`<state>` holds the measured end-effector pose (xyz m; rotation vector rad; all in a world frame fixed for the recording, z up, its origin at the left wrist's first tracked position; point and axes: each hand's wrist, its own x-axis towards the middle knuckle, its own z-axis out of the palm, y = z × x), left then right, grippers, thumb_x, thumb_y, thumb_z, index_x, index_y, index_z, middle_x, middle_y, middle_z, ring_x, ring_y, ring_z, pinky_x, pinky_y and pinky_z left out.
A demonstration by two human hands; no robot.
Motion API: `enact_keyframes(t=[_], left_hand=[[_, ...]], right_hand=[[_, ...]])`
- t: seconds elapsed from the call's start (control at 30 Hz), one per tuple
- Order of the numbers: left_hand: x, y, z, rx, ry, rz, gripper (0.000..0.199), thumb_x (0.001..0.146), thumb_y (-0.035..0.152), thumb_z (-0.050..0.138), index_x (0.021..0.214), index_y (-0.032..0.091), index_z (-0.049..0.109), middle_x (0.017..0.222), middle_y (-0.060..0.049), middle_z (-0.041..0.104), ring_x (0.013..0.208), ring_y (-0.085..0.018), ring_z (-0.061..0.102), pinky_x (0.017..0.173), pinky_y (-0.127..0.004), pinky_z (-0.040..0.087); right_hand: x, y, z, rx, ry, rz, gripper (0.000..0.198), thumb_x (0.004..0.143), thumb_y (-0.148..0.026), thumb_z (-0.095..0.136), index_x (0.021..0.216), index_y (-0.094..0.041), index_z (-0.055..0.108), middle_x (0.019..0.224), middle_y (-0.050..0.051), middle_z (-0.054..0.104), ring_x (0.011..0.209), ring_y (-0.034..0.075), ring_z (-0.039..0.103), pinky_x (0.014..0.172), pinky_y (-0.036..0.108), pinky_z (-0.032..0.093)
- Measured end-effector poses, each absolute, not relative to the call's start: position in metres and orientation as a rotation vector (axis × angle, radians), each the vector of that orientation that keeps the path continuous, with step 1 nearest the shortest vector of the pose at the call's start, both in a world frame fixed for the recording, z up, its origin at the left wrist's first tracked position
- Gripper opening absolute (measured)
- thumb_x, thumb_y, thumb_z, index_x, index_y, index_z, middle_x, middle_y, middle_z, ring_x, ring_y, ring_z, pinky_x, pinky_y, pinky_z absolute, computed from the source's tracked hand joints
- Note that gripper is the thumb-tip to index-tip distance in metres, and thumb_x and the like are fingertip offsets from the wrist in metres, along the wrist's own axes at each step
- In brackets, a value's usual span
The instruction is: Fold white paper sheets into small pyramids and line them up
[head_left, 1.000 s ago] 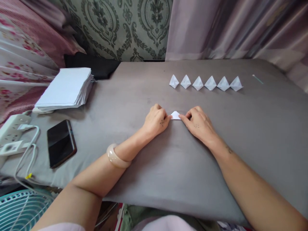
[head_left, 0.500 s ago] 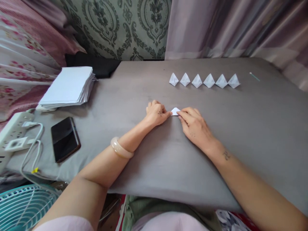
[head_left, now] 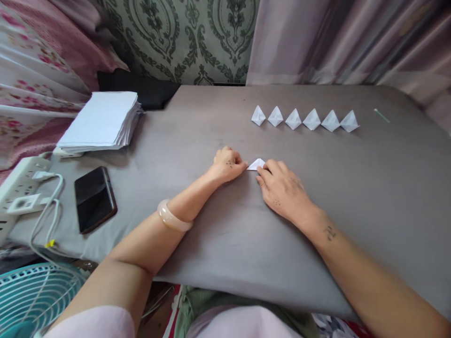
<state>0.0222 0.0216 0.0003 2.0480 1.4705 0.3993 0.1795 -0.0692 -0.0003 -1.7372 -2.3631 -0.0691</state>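
A small white folded paper [head_left: 255, 165], triangular in outline, lies on the grey-covered table between my hands. My left hand [head_left: 229, 164] has its fingers curled, and its thumb and finger pinch the paper's left corner. On the other side, my right hand [head_left: 284, 190] presses thumb and fingertips onto the right part, hiding that corner. Farther back, several white folded paper shapes [head_left: 293, 119] with pointed tops stand in a row.
At the left sit a thick stack of white paper [head_left: 98, 119], a black phone [head_left: 95, 199] and a white power strip [head_left: 23, 188] with plugged-in cables. A black cloth [head_left: 141, 89] lies behind the stack. A thin cotton swab [head_left: 382, 115] rests back right. A turquoise fan [head_left: 38, 295] stands lower left.
My right fingers have shifted slightly along the folded paper, and my left thumb has drawn to its left tip. The view has tilted a little.
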Motion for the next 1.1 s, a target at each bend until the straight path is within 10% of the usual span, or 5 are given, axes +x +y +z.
enact_keyframes(t=[0.53, 0.93, 1.1], left_hand=[[0.032, 0.013, -0.005, 2.095, 1.585, 0.39, 0.025, 0.08, 0.044, 0.063, 0.076, 0.019, 0.064, 0.105, -0.01, 0.052, 0.107, -0.029, 0.046, 0.094, -0.043, 0.037], [0.036, 0.01, -0.006, 2.073, 1.531, 0.439, 0.025, 0.08, 0.045, 0.063, 0.091, 0.024, 0.07, 0.108, -0.01, 0.055, 0.112, -0.03, 0.046, 0.096, -0.046, 0.034], [0.033, 0.01, -0.004, 2.065, 1.439, 0.509, 0.019, 0.079, 0.037, 0.066, 0.086, 0.02, 0.07, 0.097, -0.007, 0.06, 0.099, -0.024, 0.052, 0.092, -0.042, 0.037]], right_hand=[[0.188, -0.069, -0.009, -1.736, -2.264, 0.008, 0.042, 0.096, -0.033, 0.038, 0.133, -0.016, 0.051, 0.113, 0.013, 0.057, 0.099, 0.027, 0.049, 0.08, 0.038, 0.043], [0.187, -0.053, -0.009, -1.738, -2.107, 0.044, 0.036, 0.097, -0.034, 0.035, 0.098, -0.022, 0.069, 0.1, 0.01, 0.06, 0.093, 0.024, 0.052, 0.077, 0.035, 0.043], [0.194, -0.05, -0.019, -1.678, -1.907, 0.202, 0.027, 0.089, -0.031, 0.051, 0.112, -0.022, 0.062, 0.108, 0.009, 0.063, 0.099, 0.025, 0.055, 0.084, 0.039, 0.046]])
